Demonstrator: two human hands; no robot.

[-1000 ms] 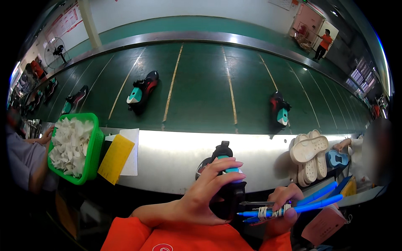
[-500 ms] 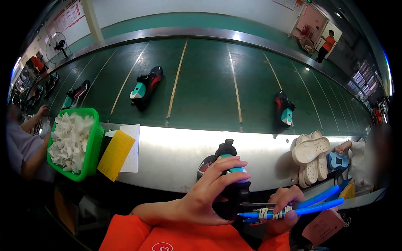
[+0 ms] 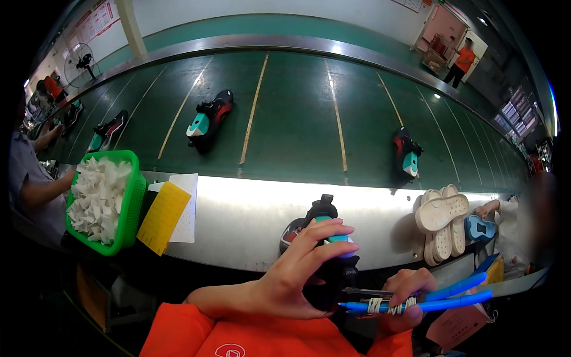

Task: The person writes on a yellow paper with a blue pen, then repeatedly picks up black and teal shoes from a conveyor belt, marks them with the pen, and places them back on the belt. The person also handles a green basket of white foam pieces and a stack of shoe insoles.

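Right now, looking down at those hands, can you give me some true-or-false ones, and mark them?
1. The left hand holds a black shoe. True.
2. The right hand holds scissors. False: it holds blue pens.
3. White scraps fill a red basket. False: the basket is green.
4. A yellow sheet lies right of the basket. True.
5. Nothing lies on the green belt. False: several shoes do.

We see glossy plastic pens [image 3: 458, 301] near the front edge of a shiny metal ledge [image 3: 238, 220] bearing matt paper sheets [image 3: 165, 217].
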